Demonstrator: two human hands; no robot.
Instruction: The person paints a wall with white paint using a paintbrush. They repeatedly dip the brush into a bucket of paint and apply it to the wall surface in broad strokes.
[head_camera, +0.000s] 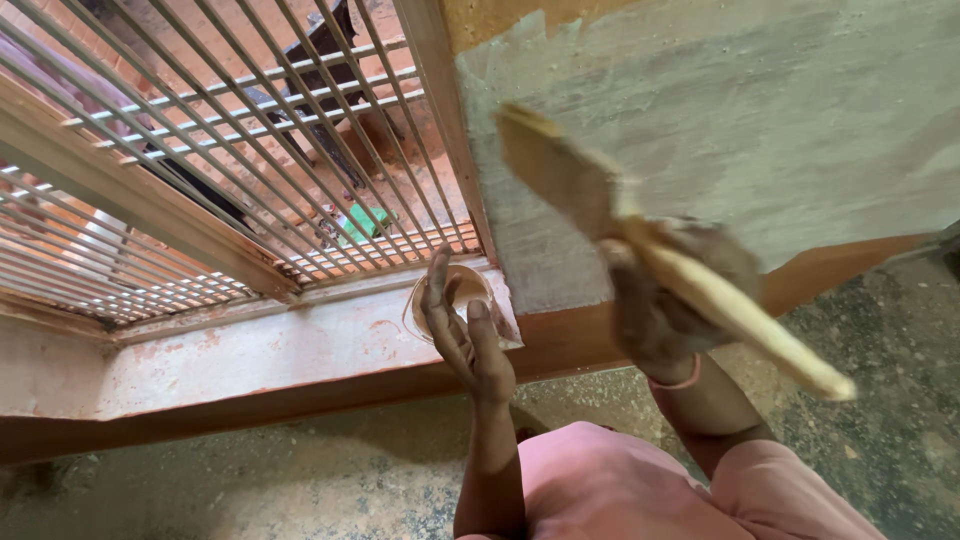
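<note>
Right hand (665, 300): clenched around a wooden float (640, 240), which is held against the plastered wall (760, 110).
Left hand (465, 325): released, fingers resting at a small bowl (450, 290) on the sill's right end.
Advice: the float is best kept flat, and even pressure is applied.

Daylight through window bars (250, 130), right hand (670, 300) motion-blurred, edges bowed
</note>
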